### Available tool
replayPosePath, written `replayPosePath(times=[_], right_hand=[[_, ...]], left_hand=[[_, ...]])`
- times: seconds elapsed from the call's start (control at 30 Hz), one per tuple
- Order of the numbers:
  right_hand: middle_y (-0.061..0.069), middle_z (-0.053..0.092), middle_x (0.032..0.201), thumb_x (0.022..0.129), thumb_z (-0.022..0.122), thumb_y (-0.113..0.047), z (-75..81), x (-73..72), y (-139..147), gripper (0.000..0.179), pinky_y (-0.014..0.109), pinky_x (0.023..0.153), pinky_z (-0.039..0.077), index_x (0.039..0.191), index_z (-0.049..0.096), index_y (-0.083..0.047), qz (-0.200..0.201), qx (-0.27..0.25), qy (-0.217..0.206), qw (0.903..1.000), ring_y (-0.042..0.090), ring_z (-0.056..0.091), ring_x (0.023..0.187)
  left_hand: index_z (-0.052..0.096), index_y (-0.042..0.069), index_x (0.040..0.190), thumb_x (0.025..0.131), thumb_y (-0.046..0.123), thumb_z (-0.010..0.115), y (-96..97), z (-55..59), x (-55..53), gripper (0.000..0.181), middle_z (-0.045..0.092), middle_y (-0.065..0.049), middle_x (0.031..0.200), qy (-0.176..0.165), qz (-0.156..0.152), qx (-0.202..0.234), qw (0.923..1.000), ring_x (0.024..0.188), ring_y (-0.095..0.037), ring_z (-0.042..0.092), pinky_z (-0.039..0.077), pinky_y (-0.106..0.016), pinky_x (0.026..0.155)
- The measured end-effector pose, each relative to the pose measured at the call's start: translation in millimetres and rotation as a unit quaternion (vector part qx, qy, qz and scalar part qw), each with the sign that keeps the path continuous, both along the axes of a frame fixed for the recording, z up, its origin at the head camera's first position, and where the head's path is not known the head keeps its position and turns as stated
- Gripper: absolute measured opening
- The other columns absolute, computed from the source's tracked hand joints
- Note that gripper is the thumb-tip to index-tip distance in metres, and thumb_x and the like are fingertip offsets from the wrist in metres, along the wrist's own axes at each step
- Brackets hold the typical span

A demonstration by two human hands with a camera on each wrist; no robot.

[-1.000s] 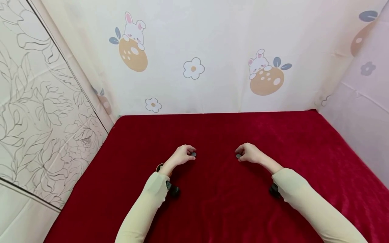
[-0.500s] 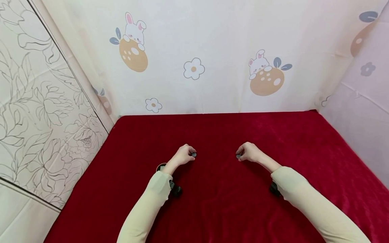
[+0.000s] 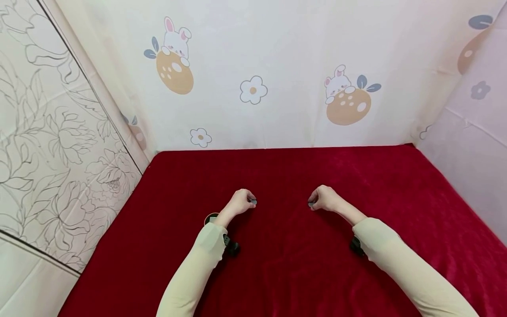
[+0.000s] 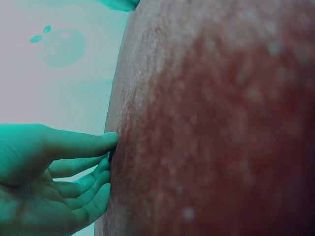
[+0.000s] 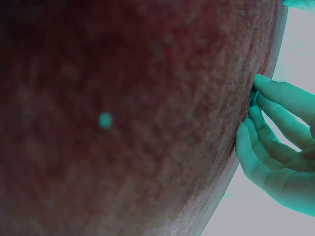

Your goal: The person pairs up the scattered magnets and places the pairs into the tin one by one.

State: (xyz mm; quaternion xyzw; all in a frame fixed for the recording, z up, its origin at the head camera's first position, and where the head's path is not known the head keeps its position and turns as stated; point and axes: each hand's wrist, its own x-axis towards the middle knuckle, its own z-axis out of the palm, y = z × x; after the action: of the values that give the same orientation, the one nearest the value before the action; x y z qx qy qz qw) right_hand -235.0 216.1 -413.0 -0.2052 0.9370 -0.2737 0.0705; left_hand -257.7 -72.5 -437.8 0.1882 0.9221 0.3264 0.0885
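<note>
My left hand pinches a small grey disc between thumb and fingers, low over the red cloth. My right hand faces it and pinches a second grey disc in the same manner. A stretch of cloth lies between the two discs. In the left wrist view the disc shows only as a dark edge at the fingertips, against the cloth. The right wrist view also has its disc nearly edge-on, its face mostly hidden by the fingers.
Beside the left wrist is a round dark thing with a gold rim, partly covered by the arm; its kind is unclear. Dark wrist cameras hang below the left and right sleeves. Patterned curtains border the table's back and sides.
The left forearm has shifted slightly to the right, uncovering a little more of the gold-rimmed thing. Both hands stay almost in place with their discs.
</note>
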Motion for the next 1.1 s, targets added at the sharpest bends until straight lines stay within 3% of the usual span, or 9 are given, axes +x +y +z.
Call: replayPosePath(times=[0.47, 0.77, 1.1], right_hand=[[0.011, 0.066, 0.072, 0.066, 0.069, 0.001, -1.0, 1.0, -3, 0.013, 0.028, 0.059, 0.048, 0.078, 0.068, 0.006, 0.002, -0.010, -0.005, 0.9999, 0.016, 0.060, 0.064], [0.008, 0.066, 0.070, 0.067, 0.070, 0.000, -1.5, 1.4, -16, 0.010, 0.027, 0.059, 0.048, 0.076, 0.069, 0.004, 0.029, -0.021, 0.003, 0.9994, 0.014, 0.059, 0.063], [0.010, 0.066, 0.072, 0.068, 0.069, 0.000, -1.8, 1.0, -32, 0.011, 0.026, 0.059, 0.048, 0.077, 0.068, 0.006, 0.056, -0.024, 0.010, 0.9981, 0.013, 0.060, 0.063]], left_hand=[[0.067, -0.004, 0.090, 0.076, 0.005, 0.067, 3.9, 4.9, 5.0, 0.016, 0.065, -0.011, 0.085, -0.007, -0.014, 0.003, 0.9999, 0.079, -0.019, 0.060, 0.048, -0.026, 0.069], [0.068, -0.002, 0.090, 0.076, 0.008, 0.069, 14.6, 8.9, 7.5, 0.018, 0.067, -0.009, 0.083, -0.017, -0.048, 0.001, 0.9987, 0.077, -0.017, 0.060, 0.046, -0.022, 0.065], [0.069, -0.001, 0.089, 0.075, 0.009, 0.070, 25.9, 7.5, 8.1, 0.018, 0.067, -0.007, 0.082, -0.019, -0.064, -0.003, 0.9977, 0.073, -0.014, 0.060, 0.045, -0.019, 0.061]])
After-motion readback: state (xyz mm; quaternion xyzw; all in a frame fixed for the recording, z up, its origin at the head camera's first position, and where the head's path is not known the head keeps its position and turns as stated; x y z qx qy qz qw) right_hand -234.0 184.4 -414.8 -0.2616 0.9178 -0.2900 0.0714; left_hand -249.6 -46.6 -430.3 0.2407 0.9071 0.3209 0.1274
